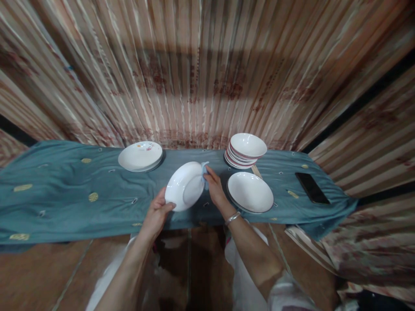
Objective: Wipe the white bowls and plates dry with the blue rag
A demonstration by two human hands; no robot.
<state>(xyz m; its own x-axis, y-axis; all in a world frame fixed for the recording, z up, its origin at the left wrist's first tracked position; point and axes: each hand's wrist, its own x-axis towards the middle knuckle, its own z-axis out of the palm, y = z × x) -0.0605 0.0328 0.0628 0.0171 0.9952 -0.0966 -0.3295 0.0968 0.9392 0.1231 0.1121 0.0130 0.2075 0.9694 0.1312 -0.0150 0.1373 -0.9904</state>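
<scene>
A white plate (pixel 177 185) is tilted up over the table in front of me. My left hand (pixel 158 211) grips its lower left rim, thumb on the face. At the plate's right rim, my right hand (pixel 214 183) is closed on a light blue cloth (pixel 204 170) pressed against the edge. Part of the cloth is hidden by my fingers. Just right of that hand lie white bowls (pixel 250 192) with a dark rim, one nested in another.
Flower-patterned plates (pixel 140 155) are stacked at the back left. A stack of several red-rimmed bowls (pixel 248 145) stands at the back right, with chopsticks (pixel 256 171) beside it. A black phone (pixel 311 188) lies right on the teal tablecloth (pixel 65 194). Curtains (pixel 201 77) hang behind.
</scene>
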